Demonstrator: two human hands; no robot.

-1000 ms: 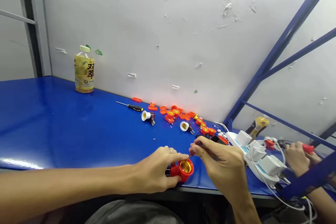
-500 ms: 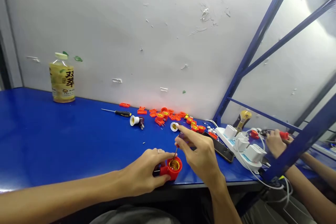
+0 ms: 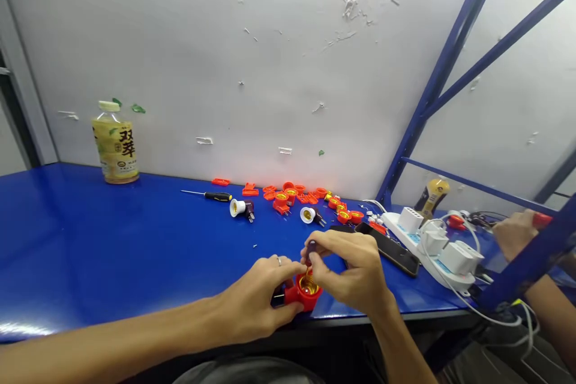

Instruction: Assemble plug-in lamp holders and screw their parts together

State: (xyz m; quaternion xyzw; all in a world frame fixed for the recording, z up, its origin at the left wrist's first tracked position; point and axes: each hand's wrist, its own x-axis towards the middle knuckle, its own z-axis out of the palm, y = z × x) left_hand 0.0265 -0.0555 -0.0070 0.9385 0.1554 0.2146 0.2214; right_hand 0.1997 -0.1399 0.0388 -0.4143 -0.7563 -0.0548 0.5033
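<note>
Left hand (image 3: 258,297) is clamped on a red lamp socket (image 3: 305,293) at the near edge of the blue table (image 3: 112,252), fingers wrapped round its side, brass-lined mouth facing up. Right hand (image 3: 355,270) sits just beside it, fingertips pinched on a small screwdriver (image 3: 310,252) with a dark handle; the shaft points down into the socket mouth. The two hands are almost touching over the socket.

Beyond the hands, toward the wall: a scatter of orange socket parts (image 3: 297,195), two white sockets with plugs (image 3: 240,208), and a black-and-yellow screwdriver (image 3: 209,195) lying flat. Far off past the left hand, a yellow drink bottle (image 3: 116,143) stands upright by the wall.

Out past the right hand: a dark phone (image 3: 391,252) flat on the table, then a white power strip (image 3: 432,249) loaded with white adapters and cables. Further that way another person's hand (image 3: 517,234) holds something red, partly hidden behind a blue frame bar (image 3: 526,264).
</note>
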